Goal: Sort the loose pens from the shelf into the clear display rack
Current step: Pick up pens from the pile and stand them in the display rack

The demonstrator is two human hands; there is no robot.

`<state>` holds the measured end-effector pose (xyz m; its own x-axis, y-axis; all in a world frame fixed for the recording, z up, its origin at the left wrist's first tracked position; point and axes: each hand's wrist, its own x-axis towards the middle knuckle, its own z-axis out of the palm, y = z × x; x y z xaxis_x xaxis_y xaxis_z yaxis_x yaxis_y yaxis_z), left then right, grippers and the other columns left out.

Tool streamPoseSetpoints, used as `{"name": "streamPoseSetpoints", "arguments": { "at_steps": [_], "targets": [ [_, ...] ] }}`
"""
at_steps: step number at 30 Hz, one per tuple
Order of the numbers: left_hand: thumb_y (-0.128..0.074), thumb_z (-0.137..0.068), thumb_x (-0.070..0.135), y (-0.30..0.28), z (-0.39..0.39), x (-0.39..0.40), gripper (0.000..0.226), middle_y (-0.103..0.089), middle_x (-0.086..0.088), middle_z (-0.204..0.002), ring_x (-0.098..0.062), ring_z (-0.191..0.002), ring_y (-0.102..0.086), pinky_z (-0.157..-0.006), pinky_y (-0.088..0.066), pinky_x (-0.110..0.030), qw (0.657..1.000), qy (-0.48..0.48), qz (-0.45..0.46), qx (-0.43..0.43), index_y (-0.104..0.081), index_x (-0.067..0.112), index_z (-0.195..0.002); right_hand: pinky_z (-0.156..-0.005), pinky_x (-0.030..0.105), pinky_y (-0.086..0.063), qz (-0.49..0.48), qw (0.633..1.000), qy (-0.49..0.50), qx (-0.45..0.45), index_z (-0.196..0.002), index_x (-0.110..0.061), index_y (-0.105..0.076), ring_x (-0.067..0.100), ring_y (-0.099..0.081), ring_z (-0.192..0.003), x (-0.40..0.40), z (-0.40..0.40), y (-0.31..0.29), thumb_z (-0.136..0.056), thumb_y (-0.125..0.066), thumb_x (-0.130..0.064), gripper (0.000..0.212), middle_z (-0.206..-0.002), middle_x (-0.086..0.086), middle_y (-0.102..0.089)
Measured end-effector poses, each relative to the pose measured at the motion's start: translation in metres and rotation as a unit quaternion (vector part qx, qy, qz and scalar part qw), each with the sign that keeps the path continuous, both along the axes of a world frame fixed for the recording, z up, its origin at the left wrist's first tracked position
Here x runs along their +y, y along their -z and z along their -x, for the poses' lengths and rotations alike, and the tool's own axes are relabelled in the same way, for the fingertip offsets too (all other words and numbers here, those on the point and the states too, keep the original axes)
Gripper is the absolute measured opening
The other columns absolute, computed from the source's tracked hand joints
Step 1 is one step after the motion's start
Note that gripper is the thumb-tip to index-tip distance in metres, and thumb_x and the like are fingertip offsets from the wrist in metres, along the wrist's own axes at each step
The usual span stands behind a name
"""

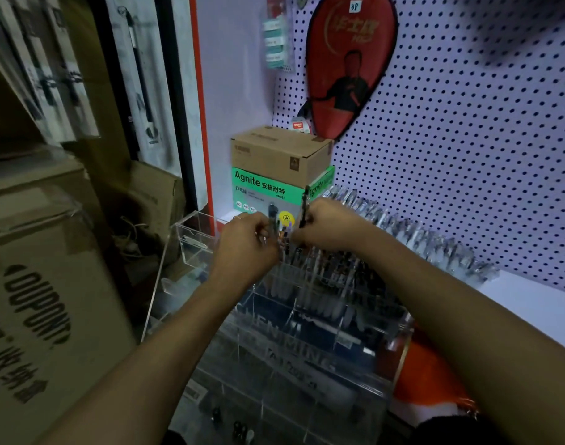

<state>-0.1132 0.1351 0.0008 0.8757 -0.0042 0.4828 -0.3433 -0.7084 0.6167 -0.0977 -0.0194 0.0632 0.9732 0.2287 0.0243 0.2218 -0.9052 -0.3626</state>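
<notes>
- At the near edge of the shelf [531,303] stands the clear rack [306,342]. It has many small slots. Blurry letters show on its front.
- A few dark pen tips [239,428] sit in the rack's lowest slots, close to the person.
- Just right of the rack there is something orange [425,374]. It is too blurry to tell what it is.
- Higher up, the back rows of the rack are full of pens [322,271] that stand up side by side.
- Both hands are over those back rows, close together.
- The left hand [247,239] has curled fingers. They pinch some small pens at the top of the rack, near a pen with a purple and orange end [283,234].
- The right hand [326,226] has curled fingers too. It holds a black pen [304,207] that points straight up.
- Left of the hands, a small clear box [194,242] sticks out from the rack's side.
- Past the right hand, a long row of clear pens [412,232] lies on the shelf next to the wall.
- Behind the hands, a green box [265,191] sits in the far left corner of the shelf, and a brown box [278,152] sits on top of it.
- On the dotted wall [467,139] behind, a red paddle bag [348,65] hangs.
- Off the shelf, on the left, big brown cartons [43,300] are stacked.
</notes>
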Motion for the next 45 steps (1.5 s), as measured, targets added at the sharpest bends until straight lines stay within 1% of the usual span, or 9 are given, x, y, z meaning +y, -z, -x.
{"name": "streamPoseSetpoints", "arguments": {
  "at_steps": [5, 8, 12, 21, 26, 32, 36, 42, 45],
  "targets": [
    [-0.066, -0.082, 0.034, 0.010, -0.013, 0.000, 0.027, -0.051, -0.005, -0.077, -0.021, -0.066, -0.053, -0.060, -0.047, -0.031, 0.998, -0.005, -0.050, 0.031, -0.052, 0.021, -0.062, -0.048, 0.014, -0.044, -0.121, 0.990, 0.002, -0.076, -0.102, -0.015, -0.070, 0.003, -0.059, -0.064, -0.004, -0.006, -0.006, -0.088, -0.067, -0.028, 0.019, -0.095, -0.006, -0.067],
    [-0.061, -0.089, 0.044, 0.007, -0.016, 0.004, 0.034, -0.058, -0.001, -0.069, -0.016, -0.062, -0.056, -0.063, -0.053, -0.033, 0.999, -0.005, -0.031, 0.015, -0.058, 0.017, -0.068, -0.057, 0.029, -0.053, -0.075, 0.994, 0.008, -0.079, -0.096, -0.010, -0.070, 0.016, -0.065, -0.069, -0.010, -0.011, -0.001, -0.086, -0.070, -0.036, 0.027, -0.090, 0.002, -0.070],
    [-0.072, -0.086, 0.035, 0.004, -0.014, 0.005, 0.024, -0.060, 0.013, -0.069, -0.010, -0.068, -0.062, -0.067, -0.054, -0.032, 0.999, 0.005, 0.032, -0.004, -0.052, 0.029, -0.074, -0.075, 0.034, -0.055, -0.008, 0.999, -0.015, -0.037, -0.105, -0.009, -0.071, 0.021, -0.063, -0.084, -0.008, -0.012, 0.010, -0.084, -0.074, -0.037, 0.036, -0.096, 0.007, -0.069],
    [-0.070, -0.077, 0.017, 0.013, -0.026, 0.002, 0.009, -0.058, -0.011, -0.085, -0.028, -0.072, -0.061, -0.060, -0.049, -0.031, 0.991, -0.025, -0.089, 0.092, -0.069, 0.015, -0.069, -0.061, 0.025, -0.047, -0.074, 0.994, 0.002, -0.083, -0.081, -0.008, -0.066, 0.007, -0.056, -0.067, -0.009, -0.006, 0.005, -0.079, -0.080, -0.033, 0.028, -0.076, 0.001, -0.064],
    [-0.076, -0.076, 0.014, 0.016, -0.023, 0.009, 0.023, -0.069, -0.002, -0.097, -0.019, -0.082, -0.063, -0.074, -0.050, -0.027, 0.994, 0.011, -0.032, 0.100, -0.072, 0.022, -0.097, -0.052, 0.017, -0.039, -0.027, 0.998, 0.002, -0.048, -0.078, -0.007, -0.069, 0.014, -0.060, -0.072, 0.000, -0.009, 0.015, -0.078, -0.079, -0.020, 0.017, -0.078, 0.004, -0.064],
    [-0.079, -0.078, 0.017, 0.016, -0.013, 0.015, 0.021, -0.068, 0.001, -0.091, -0.016, -0.079, -0.063, -0.067, -0.046, -0.024, 0.998, 0.015, 0.009, 0.062, -0.068, 0.020, -0.096, -0.080, 0.036, -0.056, 0.069, 0.994, 0.001, -0.086, -0.083, -0.013, -0.057, 0.026, -0.062, -0.093, 0.014, -0.017, 0.023, -0.078, -0.076, -0.022, 0.021, -0.082, 0.005, -0.056],
    [-0.077, -0.081, 0.015, 0.015, -0.010, 0.013, 0.021, -0.071, -0.001, -0.095, -0.015, -0.079, -0.063, -0.074, -0.049, -0.028, 0.999, 0.019, -0.022, 0.044, -0.073, 0.017, -0.102, -0.062, 0.019, -0.043, -0.025, 0.997, -0.019, -0.075, -0.099, -0.014, -0.071, 0.010, -0.056, -0.087, -0.006, -0.006, 0.016, -0.078, -0.080, -0.026, 0.026, -0.092, -0.002, -0.062],
    [-0.065, -0.080, 0.005, 0.004, 0.001, 0.003, 0.042, -0.063, -0.007, -0.117, -0.022, -0.107, -0.056, -0.088, -0.041, -0.025, 0.998, 0.028, -0.054, -0.025, -0.064, 0.016, -0.120, -0.072, 0.007, -0.047, -0.151, 0.970, -0.003, -0.188, -0.101, -0.014, -0.072, -0.001, -0.059, -0.073, -0.049, 0.043, 0.023, -0.081, -0.079, -0.020, 0.022, -0.084, -0.005, -0.067],
    [-0.061, -0.081, 0.013, -0.010, 0.017, -0.015, 0.028, -0.068, -0.003, -0.104, -0.012, -0.093, -0.061, -0.083, -0.047, -0.023, 0.992, 0.078, -0.031, -0.093, -0.070, 0.015, -0.108, -0.070, 0.005, -0.047, -0.204, 0.953, 0.041, -0.221, -0.096, -0.021, -0.073, -0.003, -0.061, -0.076, -0.072, 0.068, 0.033, -0.083, -0.077, -0.022, 0.014, -0.082, -0.012, -0.066]
  ]
}}
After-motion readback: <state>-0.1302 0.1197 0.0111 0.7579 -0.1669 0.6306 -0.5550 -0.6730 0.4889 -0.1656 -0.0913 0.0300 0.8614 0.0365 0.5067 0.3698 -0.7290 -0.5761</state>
